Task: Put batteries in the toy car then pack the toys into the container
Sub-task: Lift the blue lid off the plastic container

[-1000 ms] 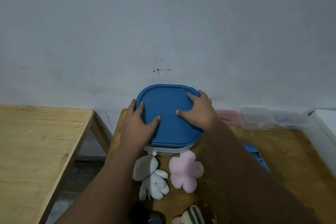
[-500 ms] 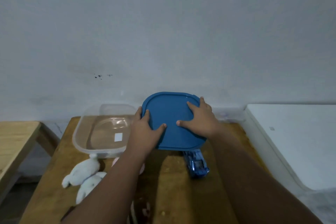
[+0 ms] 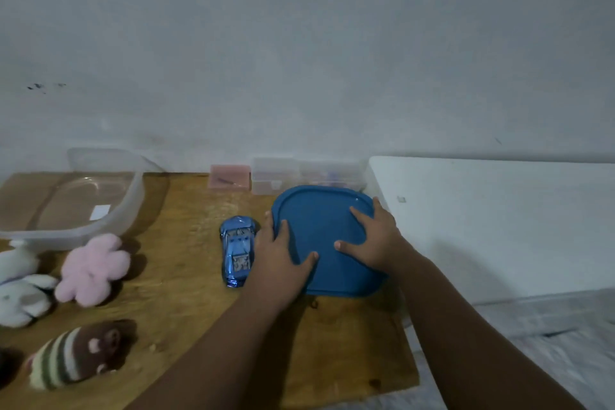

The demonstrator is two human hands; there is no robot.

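1. Both hands lie spread on top of the blue lid [image 3: 324, 236], fingers straight and thumbs pointing toward each other. The left hand [image 3: 283, 260] covers its left edge and the right hand [image 3: 376, 240] its right side. Whether any finger hooks under the rim cannot be seen.
2. The lid is at the far right corner of the tabletop [image 3: 186, 280]. Whether it rests on the wood or is just above it cannot be told.
3. The blue toy car [image 3: 237, 251] stands on its wheels just left of the lid, lengthwise toward the far edge, with the left hand right beside it.
4. The clear container [image 3: 129, 210] sits open-topped at the far left corner.
5. Along the left edge, in front of the container, lie a pink plush flower [image 3: 93, 268], a white plush [image 3: 20, 289] and a striped brown plush [image 3: 73, 356].
6. A small pink box [image 3: 229, 176] and clear plastic boxes [image 3: 299, 175] line the far edge against the wall.
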